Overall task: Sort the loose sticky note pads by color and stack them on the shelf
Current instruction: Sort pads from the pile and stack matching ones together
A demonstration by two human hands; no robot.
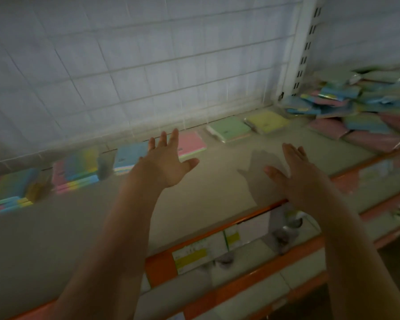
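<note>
Sorting starts from the pile (360, 105), a loose heap of wrapped pads in blue, pink, green and yellow, lying on the shelf (217, 181) just right of the upright (303, 49). Left of that upright, along the back grid (125, 65), single-colour starts are laid out: a yellow pad (269, 121) nearest the upright, then a green pad (230, 130), a pink pad (192, 144) and a blue pad (131, 155). Farther left still sit mixed stacks (76, 169), blurred by camera motion, so we cannot count them.

We have our left hand (169, 162) spread open and empty, fingertips over the near edge of the pink pad. Our right hand (296, 174) is likewise open and empty, above bare shelf well short of the pile.

What worries us first is the pile itself. Pads there lean on one another in slick wrapping, so pulling one from underneath could send others sliding toward the orange lip (252, 215) and down onto the lower shelves. Taking from the top looks safer.

Second, colour. The light is dim and the wrappers glare, so pale green and yellow could be confused, and some pads appear striped in several colours, which may not belong on any single-colour start.

Third, the starts sit close together; a careless sweep of either open hand could nudge pink into blue or skew a stack as it grows.
</note>
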